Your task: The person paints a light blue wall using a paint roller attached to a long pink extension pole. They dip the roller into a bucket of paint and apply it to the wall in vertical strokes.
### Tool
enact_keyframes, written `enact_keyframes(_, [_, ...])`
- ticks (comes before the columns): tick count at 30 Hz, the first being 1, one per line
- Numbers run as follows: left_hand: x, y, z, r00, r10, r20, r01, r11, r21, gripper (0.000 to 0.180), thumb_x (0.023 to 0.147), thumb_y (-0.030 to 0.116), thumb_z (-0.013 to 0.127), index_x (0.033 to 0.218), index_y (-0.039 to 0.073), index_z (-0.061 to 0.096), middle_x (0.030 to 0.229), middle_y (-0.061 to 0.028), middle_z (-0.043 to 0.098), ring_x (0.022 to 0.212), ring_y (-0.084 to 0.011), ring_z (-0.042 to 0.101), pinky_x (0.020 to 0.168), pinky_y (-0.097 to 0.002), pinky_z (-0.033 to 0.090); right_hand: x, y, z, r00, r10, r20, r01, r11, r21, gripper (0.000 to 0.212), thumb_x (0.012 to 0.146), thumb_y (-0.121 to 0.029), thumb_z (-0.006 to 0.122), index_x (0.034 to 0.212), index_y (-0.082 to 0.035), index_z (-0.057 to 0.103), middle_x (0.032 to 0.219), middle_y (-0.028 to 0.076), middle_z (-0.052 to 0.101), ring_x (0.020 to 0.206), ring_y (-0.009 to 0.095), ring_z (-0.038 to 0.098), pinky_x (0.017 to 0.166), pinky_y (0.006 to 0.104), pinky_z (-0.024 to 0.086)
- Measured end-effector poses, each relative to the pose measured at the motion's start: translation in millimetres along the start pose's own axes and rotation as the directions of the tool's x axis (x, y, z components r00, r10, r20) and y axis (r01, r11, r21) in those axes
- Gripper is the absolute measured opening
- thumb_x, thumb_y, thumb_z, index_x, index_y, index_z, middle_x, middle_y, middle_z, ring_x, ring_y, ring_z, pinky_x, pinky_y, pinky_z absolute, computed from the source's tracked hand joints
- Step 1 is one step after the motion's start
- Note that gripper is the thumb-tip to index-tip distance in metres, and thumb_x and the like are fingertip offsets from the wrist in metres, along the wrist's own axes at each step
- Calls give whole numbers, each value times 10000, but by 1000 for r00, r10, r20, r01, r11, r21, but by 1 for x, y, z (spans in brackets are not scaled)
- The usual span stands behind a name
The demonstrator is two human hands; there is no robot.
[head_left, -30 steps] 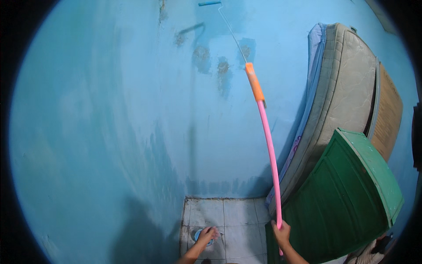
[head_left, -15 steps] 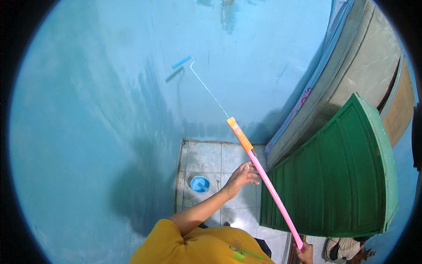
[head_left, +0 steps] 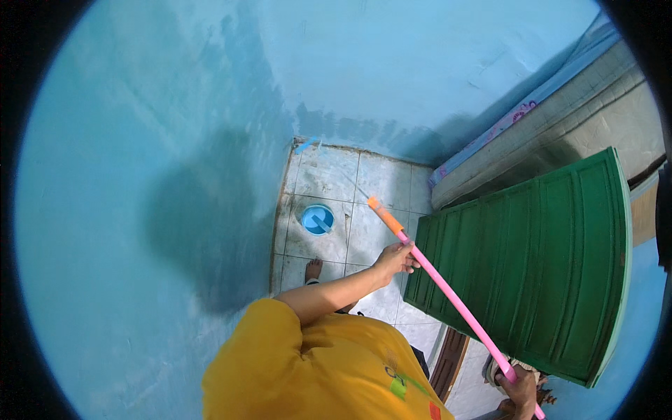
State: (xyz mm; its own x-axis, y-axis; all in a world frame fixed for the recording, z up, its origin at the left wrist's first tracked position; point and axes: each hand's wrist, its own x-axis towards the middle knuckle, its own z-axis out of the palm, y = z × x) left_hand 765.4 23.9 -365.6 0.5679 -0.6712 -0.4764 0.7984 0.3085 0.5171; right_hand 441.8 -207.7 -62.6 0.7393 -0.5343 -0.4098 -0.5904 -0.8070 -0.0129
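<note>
A paint roller runs diagonally in front of me, its light-blue roller sleeve [head_left: 305,145] low by the wall's foot in the far corner. Its thin metal rod leads to an orange grip [head_left: 386,215] joined to a long pink pole [head_left: 455,301]. Around the upper end of the pole, just below the orange grip, my left hand [head_left: 396,264] is loosely closed, thumb against it. My right hand [head_left: 519,390] grips the pole close to its lower end, at the bottom right. Left of the roller, a small bucket [head_left: 309,231] of blue paint stands on the floor with a flat blue piece in it.
Blue walls [head_left: 203,105] meet in the corner, with darker patches along their lower parts. White floor tiles [head_left: 329,171] lie beneath. To the right, a green panelled board [head_left: 518,259] leans over the floor, with a mattress [head_left: 560,119] behind it. My bare foot [head_left: 313,270] is below the bucket.
The roller sleeve has come down the wall to the floor corner. My left hand has closed on the pole, and my right hand has shifted right. The view has tilted downward.
</note>
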Motion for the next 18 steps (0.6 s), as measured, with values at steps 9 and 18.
enact_keyframes(9, [15,-22,-5,978,-210,1,208,966,-153,269,992,326,479,961,78,577,882,-49,629,803,-152,637,667,-297,503,29,-56,-105,997,-81,3,80,991,-110,321,670,-140,779,946,-4,687,727,204,647,663,347,659,623,379,501])
enact_keyframes(18, [15,-29,9,942,-328,67,334,914,-229,285,961,361,514,993,83,570,899,-63,631,812,-177,648,676,-323,506,52,-77,-169,997,-19,77,36,971,-235,321,629,-140,802,902,0,708,736,167,661,666,289,640,641,361,480])
